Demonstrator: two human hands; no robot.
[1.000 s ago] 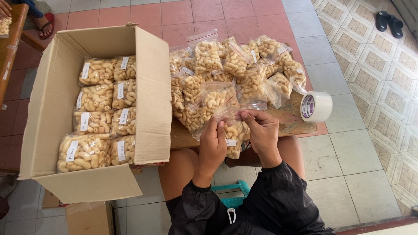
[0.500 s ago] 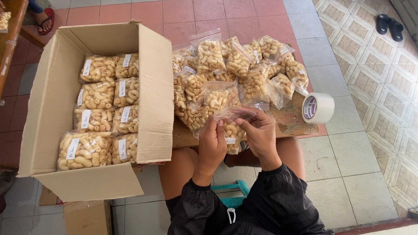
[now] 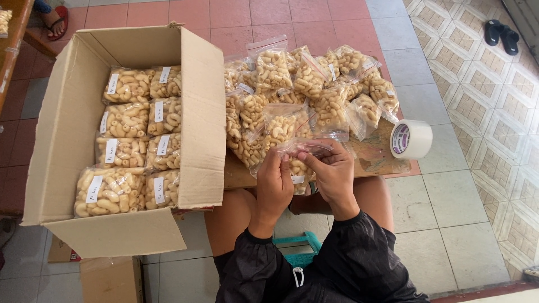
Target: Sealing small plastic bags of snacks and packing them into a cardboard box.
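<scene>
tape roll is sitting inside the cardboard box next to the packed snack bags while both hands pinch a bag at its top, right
Not quite. The tape roll is not inside the cardboard box; the head view shows it on the board's far right edge, away from the box. The rest holds: the packed snack bags fill the box, and the left hand and right hand pinch the top of a bag.

**Plastic, card and tile**

The bag [image 3: 300, 160] is clear, glossy, crinkled plastic, like the pile [image 3: 306, 90] of bags behind it. The box [image 3: 67, 134] at left is matt brown cardboard. The tape [image 3: 411, 139] at right looks smooth and shiny. Sleeves [image 3: 314, 269] are black, slightly sheeny cloth. The floor [image 3: 483, 157] is smooth tile.
</scene>
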